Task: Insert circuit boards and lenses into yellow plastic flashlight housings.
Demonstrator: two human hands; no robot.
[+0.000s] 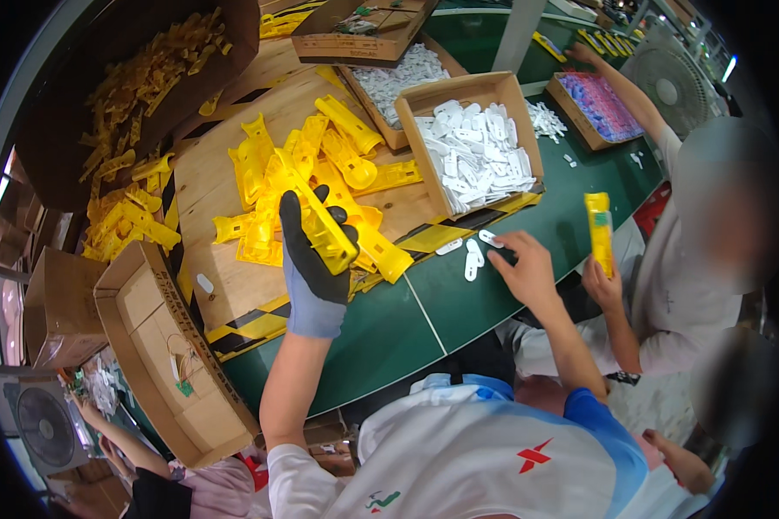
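My left hand (310,268), in a black and grey glove, is shut on a long yellow plastic part (325,227), held just above a pile of the same yellow parts (320,160) on a wooden board (208,186). My bare right hand (528,272) reaches over the green table (459,303), fingers bent down at a few loose small white plastic pieces (473,257). Whether it pinches one is hidden. Just beyond stands a cardboard box of white pieces (480,151).
A person on the right holds a yellow part (597,229) and reaches toward a box of pink pieces (597,104). An open cardboard box (160,346) sits at my left, a dark bin of small yellow parts (138,78) behind it. Fans stand at far right (671,86) and lower left (48,424).
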